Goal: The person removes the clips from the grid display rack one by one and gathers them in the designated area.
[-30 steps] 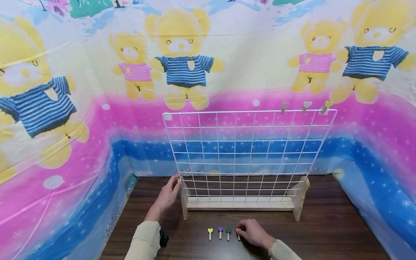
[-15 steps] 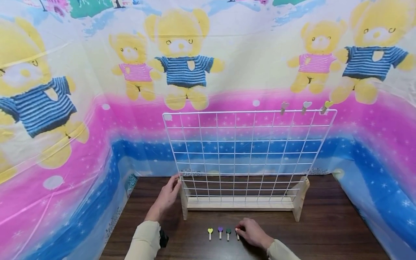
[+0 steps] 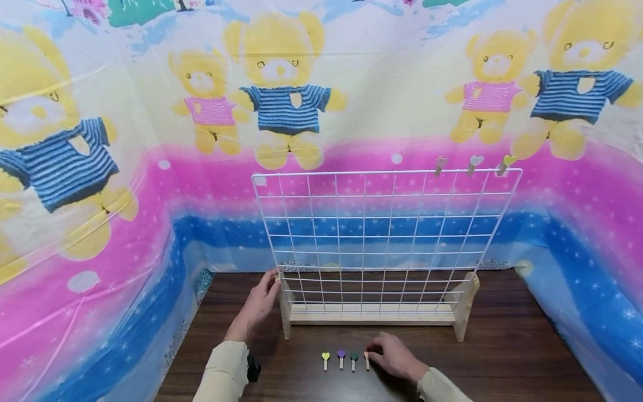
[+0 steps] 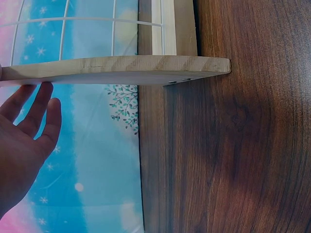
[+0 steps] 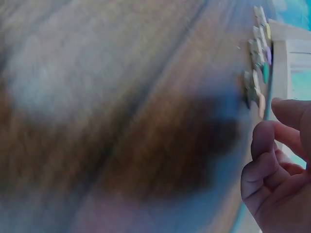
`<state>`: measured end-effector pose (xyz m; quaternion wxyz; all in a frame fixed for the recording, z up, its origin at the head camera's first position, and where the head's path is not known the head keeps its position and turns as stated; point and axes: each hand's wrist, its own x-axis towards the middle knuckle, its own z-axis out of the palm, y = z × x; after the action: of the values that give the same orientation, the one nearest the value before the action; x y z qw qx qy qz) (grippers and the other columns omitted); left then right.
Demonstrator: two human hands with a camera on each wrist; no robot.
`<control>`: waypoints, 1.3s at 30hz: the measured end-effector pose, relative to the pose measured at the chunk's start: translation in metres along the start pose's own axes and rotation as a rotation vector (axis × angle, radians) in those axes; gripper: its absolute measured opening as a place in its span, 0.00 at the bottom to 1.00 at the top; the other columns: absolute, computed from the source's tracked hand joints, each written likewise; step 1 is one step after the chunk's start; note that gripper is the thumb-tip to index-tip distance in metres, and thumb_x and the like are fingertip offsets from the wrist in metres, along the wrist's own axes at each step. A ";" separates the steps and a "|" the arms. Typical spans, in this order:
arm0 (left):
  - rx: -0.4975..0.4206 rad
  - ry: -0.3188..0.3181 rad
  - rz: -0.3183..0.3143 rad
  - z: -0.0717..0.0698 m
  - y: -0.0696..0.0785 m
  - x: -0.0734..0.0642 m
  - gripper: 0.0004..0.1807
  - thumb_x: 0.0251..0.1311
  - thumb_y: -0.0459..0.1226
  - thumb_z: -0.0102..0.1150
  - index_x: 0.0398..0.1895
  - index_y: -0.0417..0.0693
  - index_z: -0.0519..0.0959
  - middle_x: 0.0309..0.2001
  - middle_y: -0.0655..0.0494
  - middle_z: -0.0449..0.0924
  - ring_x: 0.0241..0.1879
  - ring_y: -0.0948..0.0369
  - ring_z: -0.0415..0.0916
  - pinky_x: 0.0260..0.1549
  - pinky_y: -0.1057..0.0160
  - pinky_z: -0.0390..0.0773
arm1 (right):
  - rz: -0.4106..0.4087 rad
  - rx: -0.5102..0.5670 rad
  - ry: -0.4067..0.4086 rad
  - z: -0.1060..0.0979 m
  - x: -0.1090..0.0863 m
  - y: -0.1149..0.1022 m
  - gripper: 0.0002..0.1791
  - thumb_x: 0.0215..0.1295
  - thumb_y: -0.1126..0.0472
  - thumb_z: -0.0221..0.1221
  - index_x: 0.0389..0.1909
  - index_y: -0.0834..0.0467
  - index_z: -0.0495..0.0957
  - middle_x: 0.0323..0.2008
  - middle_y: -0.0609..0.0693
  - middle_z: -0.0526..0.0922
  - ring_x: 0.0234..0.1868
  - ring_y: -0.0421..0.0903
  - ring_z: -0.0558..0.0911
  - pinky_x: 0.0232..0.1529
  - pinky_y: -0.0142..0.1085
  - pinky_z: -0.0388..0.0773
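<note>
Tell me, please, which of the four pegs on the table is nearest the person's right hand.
The peach peg, at the right end of the row, sits beside the right hand; the green peg, purple peg and yellow peg lie farther left.

Head camera: set above and in front, facing forward and down, the widest and farthest view, taking in the printed backdrop (image 3: 382, 111), the whole grid rack (image 3: 363, 235), the tabletop (image 3: 517, 324), left hand (image 3: 257, 304) and right hand (image 3: 396, 356). Left wrist camera: close in and turned sideways, so the rack's wooden end piece (image 4: 116, 65) runs crosswise with the tabletop at picture right; shares end piece and left hand with head view. Right wrist camera: low, slanted, very near the blurred tabletop; shares right hand and peg row (image 3: 354, 357) with head view, both at its right side.
</note>
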<state>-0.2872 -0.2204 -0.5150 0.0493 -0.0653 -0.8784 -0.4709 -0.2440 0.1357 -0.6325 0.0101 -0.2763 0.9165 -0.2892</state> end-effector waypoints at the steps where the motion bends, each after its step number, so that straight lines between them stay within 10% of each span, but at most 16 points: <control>1: 0.002 -0.001 0.003 0.000 0.000 0.000 0.20 0.73 0.39 0.44 0.66 0.53 0.63 0.59 0.41 0.71 0.58 0.47 0.69 0.52 0.45 0.70 | 0.006 -0.001 -0.010 -0.003 0.001 0.000 0.09 0.60 0.56 0.64 0.36 0.56 0.83 0.31 0.41 0.76 0.33 0.39 0.76 0.35 0.38 0.74; 11: 0.001 0.002 0.017 0.000 -0.002 0.000 0.21 0.73 0.39 0.44 0.67 0.49 0.63 0.59 0.41 0.71 0.58 0.47 0.69 0.52 0.45 0.70 | -0.053 -0.005 -0.034 -0.047 0.007 -0.002 0.11 0.61 0.61 0.62 0.43 0.59 0.82 0.36 0.44 0.80 0.37 0.41 0.79 0.36 0.36 0.76; 39: 0.017 -0.005 0.012 -0.001 0.001 0.000 0.21 0.73 0.40 0.43 0.67 0.52 0.63 0.59 0.41 0.71 0.59 0.47 0.68 0.53 0.45 0.70 | -0.324 -0.146 0.424 -0.254 0.016 -0.102 0.17 0.55 0.67 0.67 0.47 0.59 0.81 0.40 0.49 0.79 0.23 0.32 0.70 0.22 0.28 0.72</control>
<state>-0.2869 -0.2210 -0.5136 0.0503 -0.0713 -0.8821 -0.4630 -0.2523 0.1914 -0.3636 -0.2482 -0.3526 0.8604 -0.2716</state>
